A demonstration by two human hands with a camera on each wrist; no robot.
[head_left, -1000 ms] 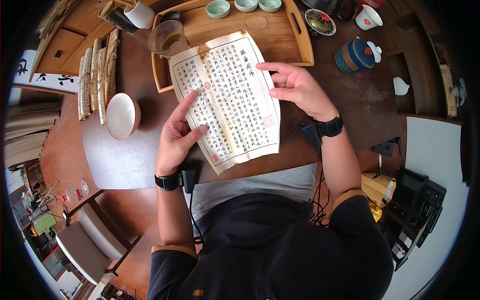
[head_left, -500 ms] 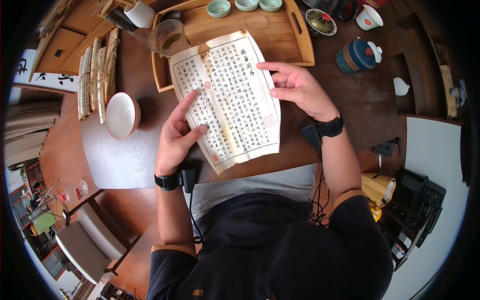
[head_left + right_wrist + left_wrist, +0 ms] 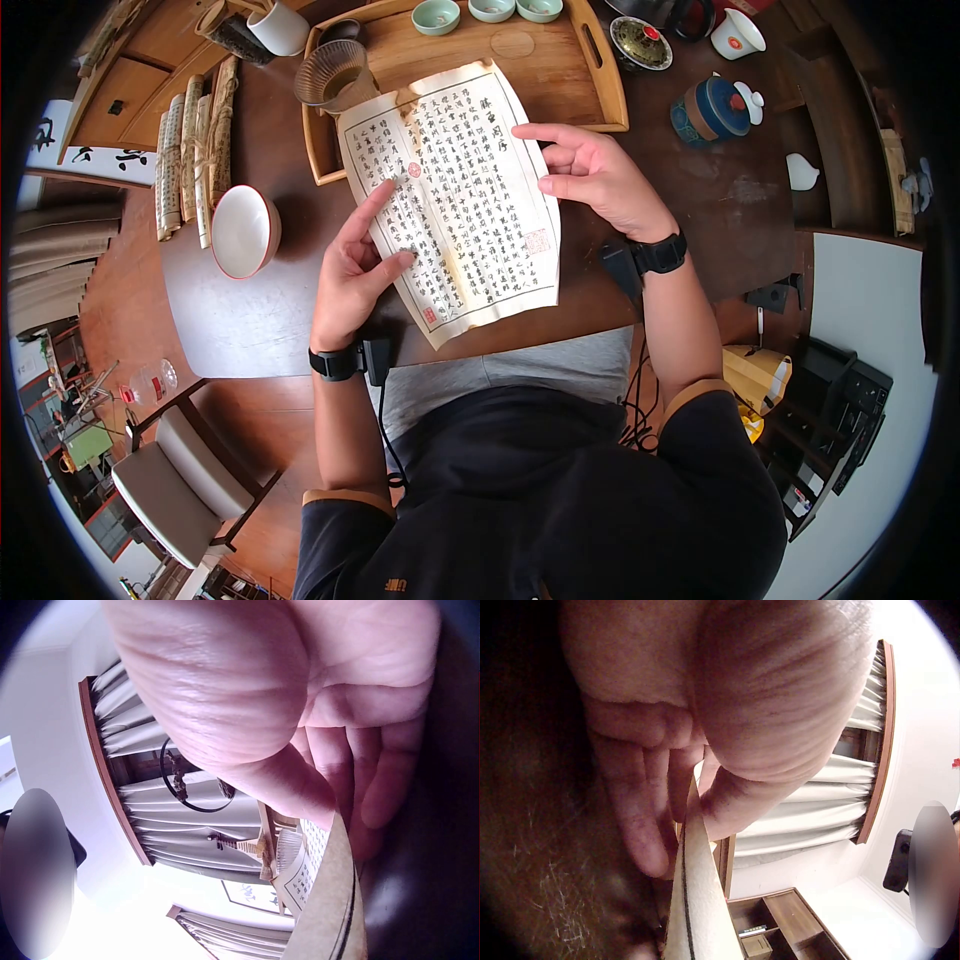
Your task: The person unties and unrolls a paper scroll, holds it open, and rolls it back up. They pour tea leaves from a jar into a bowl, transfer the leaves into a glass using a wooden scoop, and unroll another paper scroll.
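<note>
A cream sheet of calligraphy paper [image 3: 470, 200], covered in columns of black characters with several red seals, is held above the table's front part. My left hand [image 3: 355, 270] pinches its left edge, with thumb and index finger lying over the written face. At the right edge, my right hand [image 3: 600, 180] pinches the sheet between the thumb and the fingers behind it. The left wrist view shows the paper's edge [image 3: 697, 900] running between thumb and fingers. Likewise, the thumb [image 3: 300, 787] presses the sheet in the right wrist view. The paper's far edge overlaps the wooden tray.
A wooden tray [image 3: 470, 60] bears green cups [image 3: 492, 10] and a ribbed glass pitcher [image 3: 335, 78]. Leftward are a white bowl [image 3: 245, 232] and rolled scrolls [image 3: 200, 150]. A blue lidded jar [image 3: 712, 110] and a patterned lidded bowl [image 3: 640, 45] stand at the right.
</note>
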